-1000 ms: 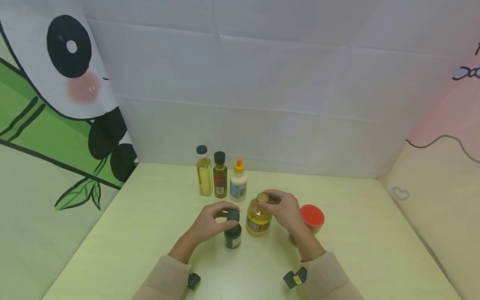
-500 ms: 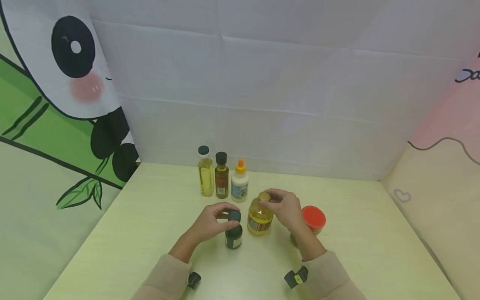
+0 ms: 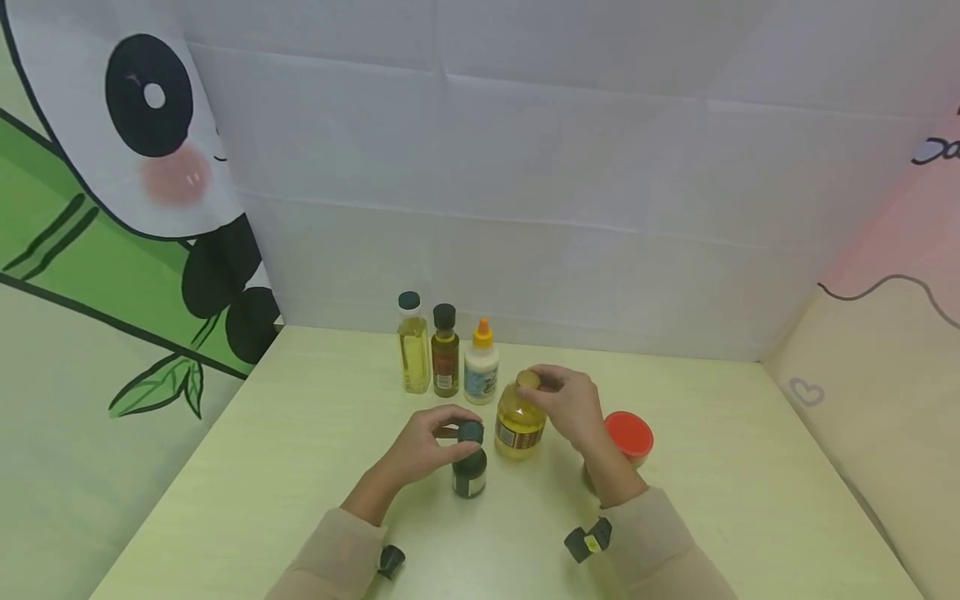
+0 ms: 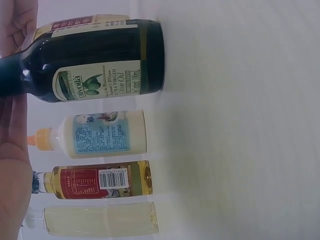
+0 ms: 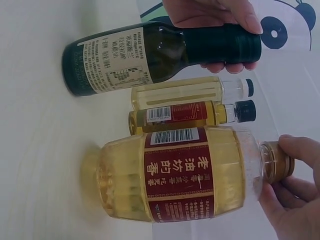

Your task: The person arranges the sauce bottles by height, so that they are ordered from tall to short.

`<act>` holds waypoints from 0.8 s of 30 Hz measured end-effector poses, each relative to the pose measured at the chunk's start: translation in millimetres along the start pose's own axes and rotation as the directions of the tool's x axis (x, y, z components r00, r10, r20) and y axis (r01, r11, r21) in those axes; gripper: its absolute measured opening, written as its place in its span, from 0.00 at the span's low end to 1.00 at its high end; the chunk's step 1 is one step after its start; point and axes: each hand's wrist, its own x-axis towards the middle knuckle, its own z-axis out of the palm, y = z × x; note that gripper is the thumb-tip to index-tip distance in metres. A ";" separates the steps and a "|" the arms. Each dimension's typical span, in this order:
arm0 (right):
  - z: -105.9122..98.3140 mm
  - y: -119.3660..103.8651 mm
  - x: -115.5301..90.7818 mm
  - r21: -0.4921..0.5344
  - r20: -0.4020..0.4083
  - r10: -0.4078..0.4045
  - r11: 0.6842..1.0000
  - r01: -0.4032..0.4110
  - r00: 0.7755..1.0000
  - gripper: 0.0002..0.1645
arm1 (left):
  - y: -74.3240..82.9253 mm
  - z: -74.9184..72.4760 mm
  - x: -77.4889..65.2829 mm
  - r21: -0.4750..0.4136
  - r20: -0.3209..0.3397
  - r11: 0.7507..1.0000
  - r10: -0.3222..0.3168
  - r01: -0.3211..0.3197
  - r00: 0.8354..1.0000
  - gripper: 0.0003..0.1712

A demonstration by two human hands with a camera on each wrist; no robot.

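Note:
My left hand [image 3: 424,447] pinches the capped neck of a dark green olive oil bottle [image 3: 469,477], which is upright; its cream label faces the left wrist camera. To the right, my right hand [image 3: 567,403] grips the gold cap of a wide cooking oil bottle [image 3: 517,429] with a red label [image 5: 179,175]. That bottle is upright, and whether its base touches the table cannot be told. Behind them stand a tall clear bottle of pale oil [image 3: 415,354], a slim dark-capped bottle [image 3: 446,362] and a white squeeze bottle [image 3: 481,371] with an orange tip.
A red-lidded jar [image 3: 628,435] stands to the right, partly hidden by my right forearm. The pale table [image 3: 330,417] ends at a white backdrop [image 3: 525,167], with printed panels at both sides.
My right hand and the wide oil bottle have shifted slightly away from me. The left hand keeps its grip on the olive oil bottle, and the view has moved a little.

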 end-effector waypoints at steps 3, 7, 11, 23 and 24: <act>0.2 -1.5 5.0 -0.011 -0.011 0.007 1.000 -0.007 1.000 0.23 | -2.1 0.0 0.3 -0.004 0.001 1.000 0.006 -0.006 1.000 0.16; 0.8 -2.7 11.5 -0.020 -0.026 0.017 1.000 -0.018 1.000 0.24 | -3.6 0.2 1.1 -0.014 0.003 1.000 0.008 -0.008 1.000 0.16; 2.1 -3.4 17.5 -0.030 -0.043 0.022 0.999 -0.023 0.999 0.24 | -5.3 0.8 2.0 -0.022 0.001 1.000 0.002 -0.002 1.000 0.16; 12.2 2.1 34.2 0.001 -0.122 0.043 0.999 -0.043 0.992 0.24 | -10.2 1.9 0.5 -0.026 -0.008 0.999 0.029 -0.029 1.000 0.16; 13.6 3.0 35.9 0.005 -0.131 0.045 0.999 -0.044 0.990 0.24 | -10.3 1.9 0.5 -0.025 -0.009 0.999 0.031 -0.032 0.999 0.16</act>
